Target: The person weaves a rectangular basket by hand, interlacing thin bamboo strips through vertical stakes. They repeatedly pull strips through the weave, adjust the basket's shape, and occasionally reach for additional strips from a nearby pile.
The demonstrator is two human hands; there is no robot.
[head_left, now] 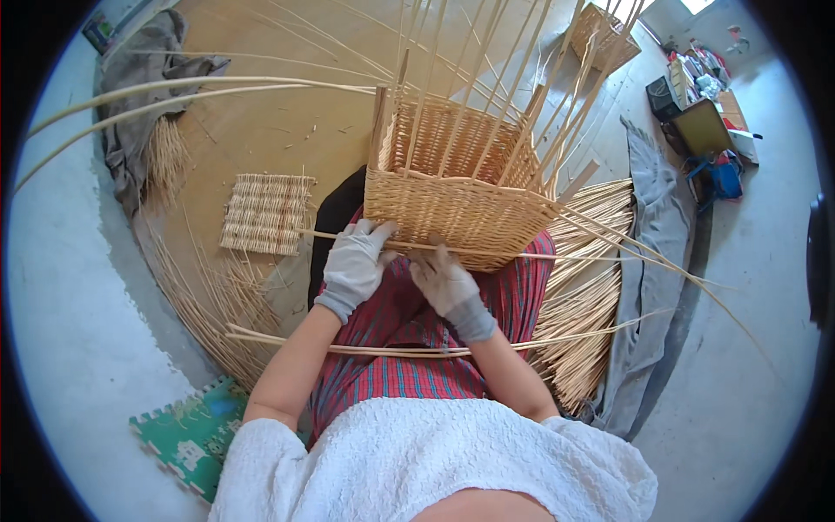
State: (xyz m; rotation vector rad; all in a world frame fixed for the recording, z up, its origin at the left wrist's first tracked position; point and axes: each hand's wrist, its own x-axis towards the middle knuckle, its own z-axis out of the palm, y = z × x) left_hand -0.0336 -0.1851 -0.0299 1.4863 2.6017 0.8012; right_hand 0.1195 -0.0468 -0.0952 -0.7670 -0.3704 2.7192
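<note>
Half-woven square tan wicker basket (461, 187) tilted on lap, over red plaid cloth (409, 326), upright stakes fanning out. Left hand (355, 261), grey glove, fingers spread against basket's lower edge. Right hand (448, 287), fingers curled on thin pale willow rod (522, 254) lying across basket base. Risk: rod kinks or snaps if bent sharply; basket may slide off lap.

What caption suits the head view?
Gloved left hand and right hand weave a cane strand into a wicker basket.
</note>
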